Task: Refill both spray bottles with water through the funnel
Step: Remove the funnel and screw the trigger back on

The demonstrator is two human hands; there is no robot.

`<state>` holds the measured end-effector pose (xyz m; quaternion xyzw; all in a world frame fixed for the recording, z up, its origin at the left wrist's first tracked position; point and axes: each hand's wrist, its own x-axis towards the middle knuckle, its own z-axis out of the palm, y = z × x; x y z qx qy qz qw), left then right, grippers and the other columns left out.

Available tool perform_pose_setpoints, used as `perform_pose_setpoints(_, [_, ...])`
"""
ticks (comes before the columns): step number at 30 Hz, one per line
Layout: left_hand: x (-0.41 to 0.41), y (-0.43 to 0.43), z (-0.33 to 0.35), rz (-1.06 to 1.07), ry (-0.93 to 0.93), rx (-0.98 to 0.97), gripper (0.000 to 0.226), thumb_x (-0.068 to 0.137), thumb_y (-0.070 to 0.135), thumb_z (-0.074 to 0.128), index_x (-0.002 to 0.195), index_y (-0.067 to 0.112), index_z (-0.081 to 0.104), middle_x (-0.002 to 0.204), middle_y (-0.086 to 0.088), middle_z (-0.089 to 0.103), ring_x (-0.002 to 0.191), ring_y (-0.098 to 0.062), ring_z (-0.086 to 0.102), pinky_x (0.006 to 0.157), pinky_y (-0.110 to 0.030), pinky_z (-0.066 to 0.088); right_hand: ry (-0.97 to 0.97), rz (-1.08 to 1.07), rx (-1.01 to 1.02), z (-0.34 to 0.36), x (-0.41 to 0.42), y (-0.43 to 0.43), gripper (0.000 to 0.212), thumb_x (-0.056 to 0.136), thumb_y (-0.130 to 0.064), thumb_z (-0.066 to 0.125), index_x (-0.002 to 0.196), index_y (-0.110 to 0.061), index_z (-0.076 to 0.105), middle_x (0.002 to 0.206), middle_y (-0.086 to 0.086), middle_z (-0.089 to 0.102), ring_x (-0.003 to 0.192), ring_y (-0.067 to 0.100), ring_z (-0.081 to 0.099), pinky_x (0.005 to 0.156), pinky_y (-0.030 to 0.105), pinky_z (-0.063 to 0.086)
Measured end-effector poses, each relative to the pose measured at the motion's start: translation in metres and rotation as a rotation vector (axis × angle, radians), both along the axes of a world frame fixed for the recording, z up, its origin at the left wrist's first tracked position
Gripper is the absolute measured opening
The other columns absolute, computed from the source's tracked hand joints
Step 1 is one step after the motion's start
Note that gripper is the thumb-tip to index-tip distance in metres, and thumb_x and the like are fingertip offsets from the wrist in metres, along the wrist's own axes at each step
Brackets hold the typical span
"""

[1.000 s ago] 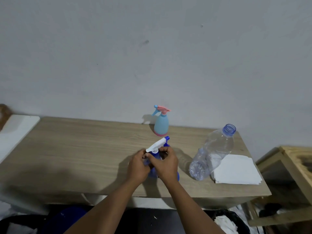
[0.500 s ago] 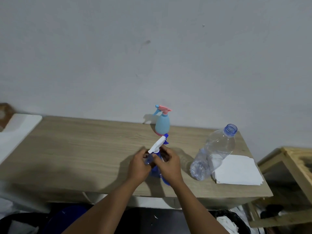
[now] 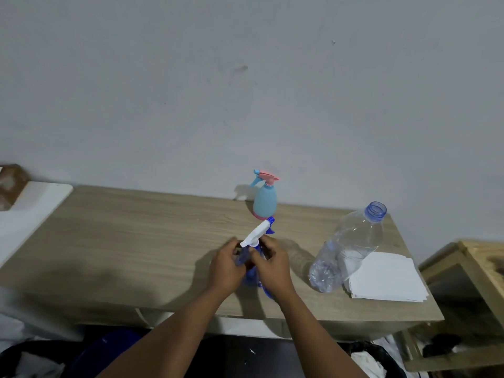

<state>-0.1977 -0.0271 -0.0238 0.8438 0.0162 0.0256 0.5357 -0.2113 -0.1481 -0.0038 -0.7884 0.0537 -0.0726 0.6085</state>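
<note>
Around the left hand (image 3: 226, 264) and right hand (image 3: 272, 264), both gripping the blue spray bottle (image 3: 250, 275), a pastel sprayer (image 3: 264, 203) and an uncapped water bottle (image 3: 351, 244) are standing.

You face a plain grey-white wall (image 3: 245, 77), lightly scuffed, behind a light wood-grain table (image 3: 136, 241); a pale wooden rack (image 3: 480, 257) stands beyond its right edge, a white panel (image 3: 32, 211) beyond its left

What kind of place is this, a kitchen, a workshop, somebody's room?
Most likely a plain room in a home, not a kitchen: a wooden table stands against a bare grey wall, a rough wooden rack sits beside it, and crumpled cloths lie heaped below. No sink shows.
</note>
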Motion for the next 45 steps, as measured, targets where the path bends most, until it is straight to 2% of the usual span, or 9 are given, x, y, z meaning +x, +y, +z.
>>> perform_pose_setpoints(6, [-0.001,0.000,0.001,-0.002,0.005,0.012,0.022,0.070,0.019,0.065,0.087,0.032,0.061,0.081,0.010,0.068,0.078,-0.016,0.066,0.071,-0.040,0.055,0.092,-0.186,0.073,0.007,0.007,0.015,0.022,0.078,-0.010,0.079,0.091,-0.008,0.061,0.085,-0.002,0.068,0.077,0.006,0.064,0.064,0.008,0.046])
perform_pose_setpoints(9, [0.000,0.001,-0.001,0.003,0.021,0.013,0.024,0.068,0.016,0.065,0.082,0.034,0.059,0.079,0.011,0.068,0.076,-0.014,0.066,0.068,-0.039,0.055,0.089,-0.184,0.117,0.004,0.009,0.012,0.030,0.074,-0.014,0.083,0.095,-0.010,0.063,0.088,-0.001,0.070,0.080,0.008,0.066,0.068,0.011,0.050])
perform_pose_setpoints(14, [0.000,0.001,0.002,-0.009,0.002,0.012,0.030,0.067,0.024,0.068,0.088,0.044,0.060,0.082,0.011,0.069,0.079,-0.013,0.067,0.069,-0.034,0.054,0.066,-0.001,0.014,-0.007,0.007,-0.001,0.024,0.076,-0.018,0.070,0.099,-0.019,0.071,0.096,0.002,0.072,0.094,0.019,0.069,0.085,0.041,0.056])
perform_pose_setpoints(19, [0.001,0.000,0.000,-0.020,0.012,0.032,0.034,0.072,0.014,0.064,0.093,0.040,0.060,0.083,0.011,0.067,0.079,-0.014,0.066,0.071,-0.037,0.055,0.094,-0.122,0.063,0.003,0.008,0.010,0.021,0.078,-0.010,0.078,0.093,-0.012,0.065,0.092,0.003,0.071,0.084,0.011,0.067,0.072,0.017,0.049])
perform_pose_setpoints(26, [0.002,-0.002,0.000,0.002,0.024,0.028,0.034,0.071,0.018,0.070,0.090,0.046,0.061,0.081,0.012,0.068,0.077,-0.010,0.066,0.070,-0.037,0.055,0.045,0.004,-0.014,-0.002,0.009,-0.001,0.024,0.076,-0.027,0.073,0.100,-0.021,0.071,0.096,0.000,0.071,0.093,0.017,0.068,0.084,0.038,0.056])
perform_pose_setpoints(30, [0.002,-0.002,-0.003,0.020,-0.011,0.023,0.023,0.070,0.035,0.064,0.091,0.027,0.066,0.077,0.008,0.068,0.074,-0.015,0.066,0.068,-0.038,0.054,-0.012,-0.009,-0.116,0.001,0.008,-0.001,0.011,0.080,-0.021,0.071,0.090,-0.019,0.072,0.087,-0.006,0.068,0.082,0.009,0.063,0.075,0.022,0.048])
perform_pose_setpoints(35, [0.004,-0.003,-0.005,0.053,0.010,0.029,0.026,0.070,0.029,0.060,0.094,0.021,0.065,0.082,0.007,0.068,0.079,-0.022,0.066,0.070,-0.043,0.055,-0.019,-0.121,-0.133,0.001,0.006,0.009,0.005,0.081,-0.015,0.075,0.083,-0.018,0.071,0.079,-0.010,0.065,0.076,-0.002,0.060,0.066,0.007,0.040])
perform_pose_setpoints(40, [0.000,-0.004,-0.004,0.070,-0.005,-0.010,0.022,0.075,0.015,0.068,0.096,0.020,0.063,0.082,0.016,0.063,0.085,-0.024,0.066,0.073,-0.039,0.054,-0.001,-0.226,0.046,0.008,-0.001,0.016,0.033,0.075,-0.014,0.083,0.094,-0.026,0.059,0.090,-0.008,0.069,0.083,0.000,0.066,0.072,0.014,0.048])
perform_pose_setpoints(45, [-0.014,0.018,-0.026,-0.051,0.049,0.010,0.074,0.070,0.023,0.085,0.135,0.027,0.049,0.127,0.012,0.059,0.119,-0.012,0.055,0.099,-0.031,0.046,-0.003,-0.223,0.091,0.017,0.005,0.022,0.058,0.080,-0.008,0.078,0.124,-0.028,0.046,0.095,-0.015,0.064,0.090,0.000,0.065,0.072,0.004,0.046])
